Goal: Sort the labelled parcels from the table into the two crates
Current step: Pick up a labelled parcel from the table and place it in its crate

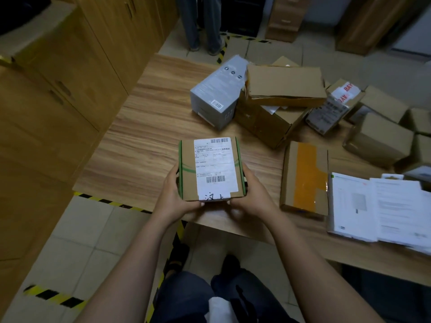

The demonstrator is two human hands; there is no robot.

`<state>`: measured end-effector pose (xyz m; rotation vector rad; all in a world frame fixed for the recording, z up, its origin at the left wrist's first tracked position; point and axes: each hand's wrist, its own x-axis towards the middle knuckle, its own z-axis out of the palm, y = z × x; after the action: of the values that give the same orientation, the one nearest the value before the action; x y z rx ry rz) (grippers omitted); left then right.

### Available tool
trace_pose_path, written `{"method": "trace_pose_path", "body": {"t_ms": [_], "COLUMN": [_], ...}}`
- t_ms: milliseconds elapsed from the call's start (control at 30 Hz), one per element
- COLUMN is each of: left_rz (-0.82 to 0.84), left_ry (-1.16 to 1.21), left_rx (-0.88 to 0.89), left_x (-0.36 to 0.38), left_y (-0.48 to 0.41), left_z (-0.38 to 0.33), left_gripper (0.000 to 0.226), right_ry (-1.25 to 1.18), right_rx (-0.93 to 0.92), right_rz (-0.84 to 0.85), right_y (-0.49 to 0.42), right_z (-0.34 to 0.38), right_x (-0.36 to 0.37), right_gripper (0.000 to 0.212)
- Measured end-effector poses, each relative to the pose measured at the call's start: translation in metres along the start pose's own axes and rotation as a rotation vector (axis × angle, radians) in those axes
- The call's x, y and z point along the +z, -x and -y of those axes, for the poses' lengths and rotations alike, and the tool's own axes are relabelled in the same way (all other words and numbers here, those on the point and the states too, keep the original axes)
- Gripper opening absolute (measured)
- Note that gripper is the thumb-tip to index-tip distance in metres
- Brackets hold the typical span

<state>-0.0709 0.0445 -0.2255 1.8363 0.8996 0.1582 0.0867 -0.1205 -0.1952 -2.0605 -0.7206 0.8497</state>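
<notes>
Left hand [173, 197] and right hand [254, 194] are both clamped on the small brown cardboard parcel with green edging and a white shipping label [211, 169]. There's one hand on each flank, with the fingers curled under its near end. The parcel sits centre frame, label up, over the near part of the pale wood-grain surface [144, 141]; whether it is lifted or resting can't be told.

Now the risks. Neither crate is in view, so the person would have to turn to find one. The handwritten mark at the label's near edge wraps over the corner, and a misreading would probably send the parcel to the wrong crate. The grip is all at the near end, so the far end could dip on a quick swing.

Just right of the parcel lies a flat cardboard box with a broad orange tape band [303, 176]. Beyond it, lower right, a stack of white printed sheets [377, 206] looks ready to be swept off by an elbow. Upper right, a tall grey carton [217, 94] touches a loose heap of brown cartons [284, 85], which looks easy to topple. A bystander's legs [200, 24] stand at top centre beyond the surface.
</notes>
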Motion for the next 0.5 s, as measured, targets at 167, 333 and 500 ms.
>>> {"method": "trace_pose_path", "body": {"t_ms": [167, 333, 500], "left_rz": [0.019, 0.028, 0.072], "left_ry": [0.044, 0.074, 0.101], "left_rx": [0.153, 0.355, 0.524], "left_x": [-0.036, -0.084, -0.129], "left_y": [-0.007, -0.021, -0.025], "left_z": [-0.017, -0.054, -0.095], "left_gripper": [0.128, 0.123, 0.121], "right_ry": [-0.057, -0.131, -0.200], "right_rx": [-0.043, -0.125, -0.163], "right_rz": [-0.148, -0.311, -0.445], "right_y": [0.012, 0.020, 0.033], "right_z": [0.038, 0.090, 0.131], "right_x": [0.005, 0.006, 0.003], "right_gripper": [0.093, 0.095, 0.105]}}
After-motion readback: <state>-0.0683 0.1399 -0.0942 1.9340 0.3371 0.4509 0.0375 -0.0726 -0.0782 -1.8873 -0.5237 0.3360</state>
